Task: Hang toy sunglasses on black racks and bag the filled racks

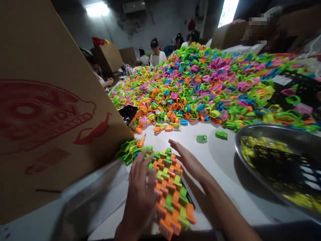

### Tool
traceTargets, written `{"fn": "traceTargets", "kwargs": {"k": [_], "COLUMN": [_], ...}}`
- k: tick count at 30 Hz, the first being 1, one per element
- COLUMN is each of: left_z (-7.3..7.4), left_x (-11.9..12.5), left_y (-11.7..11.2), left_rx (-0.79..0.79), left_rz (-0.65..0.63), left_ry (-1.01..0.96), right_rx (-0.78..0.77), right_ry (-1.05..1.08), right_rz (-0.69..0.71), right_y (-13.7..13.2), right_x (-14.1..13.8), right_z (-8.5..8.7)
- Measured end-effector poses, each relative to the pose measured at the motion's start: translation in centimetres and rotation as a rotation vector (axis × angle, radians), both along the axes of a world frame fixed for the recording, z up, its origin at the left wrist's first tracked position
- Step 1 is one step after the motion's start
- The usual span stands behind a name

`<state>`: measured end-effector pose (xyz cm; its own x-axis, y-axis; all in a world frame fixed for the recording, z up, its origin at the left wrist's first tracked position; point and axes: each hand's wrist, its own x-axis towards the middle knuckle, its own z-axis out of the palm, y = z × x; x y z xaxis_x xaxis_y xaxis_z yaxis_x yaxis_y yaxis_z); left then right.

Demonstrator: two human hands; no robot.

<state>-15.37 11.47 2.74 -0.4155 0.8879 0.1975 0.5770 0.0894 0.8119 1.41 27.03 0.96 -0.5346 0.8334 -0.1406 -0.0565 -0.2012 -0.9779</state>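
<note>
Straight down at 6 o'clock, a block of orange, green and yellow plastic pieces (169,192) stands in tight, staggered rows on the white surface (189,132); a thin edge of a black tray (189,195) shows under its 4 o'clock side. The left hand (141,184) is along the block's 9 o'clock side, its grip released with the fingers extended, though blur hides whether they touch the pieces. The right hand (189,160) is by the block's 1 o'clock corner, its grip also released and the fingers nearly straight; contact cannot be told there either.

At 4 o'clock sits a round metal bowl (236,144) holding many small yellow items (265,144), with a dark perforated tray (273,157) lying over them inside. Another black perforated tray (283,92) rests at 2 o'clock on a large heap of multicoloured plastic pieces (185,80), with a few pieces on top of it.

At 9 o'clock stands a tall cardboard box (32,167) printed in red; its inside is hidden. A clear plastic bag (100,190) lies at its foot, towards 8 o'clock. A small cluster of mostly green pieces (129,152) sits between this box and the block.
</note>
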Motion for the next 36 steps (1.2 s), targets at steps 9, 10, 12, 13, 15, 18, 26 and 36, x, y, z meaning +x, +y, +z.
{"fn": "traceTargets", "kwargs": {"k": [9, 10, 12, 13, 15, 18, 26, 36], "left_z": [-2.7, -2.7, -2.7, -2.8, -3.0, -3.0, 2.0, 4.6], "left_x": [0.5, 0.6, 0.6, 0.6, 0.2, -0.6, -0.8, -1.0], "left_y": [1.9, 1.9, 1.8, 1.8, 1.6, 1.5, 3.6, 5.9], "left_rx": [-0.16, -0.154, -0.141, -0.135, -0.12, -0.102, -0.341, -0.311], "left_rz": [-0.07, -0.075, -0.092, -0.103, -0.129, -0.163, -0.436, -0.493], "left_ry": [-0.262, -0.268, -0.272, -0.262, -0.219, -0.089, 0.419, 0.416], "right_rx": [0.189, 0.197, 0.208, 0.21, 0.211, 0.203, 0.146, 0.815], "right_ry": [-0.063, -0.065, -0.067, -0.067, -0.065, -0.061, -0.062, -0.75], "right_rz": [0.061, 0.055, 0.044, 0.038, 0.03, 0.026, 0.048, -0.079], "right_y": [-0.1, -0.2, -0.3, -0.3, -0.1, 0.4, 0.2, 11.9], "right_x": [-3.3, -3.5, -3.8, -3.8, -3.8, -3.8, -3.8, -5.4], "right_z": [0.1, 0.0, -0.2, -0.3, -0.4, -0.7, -0.8, -0.6]}}
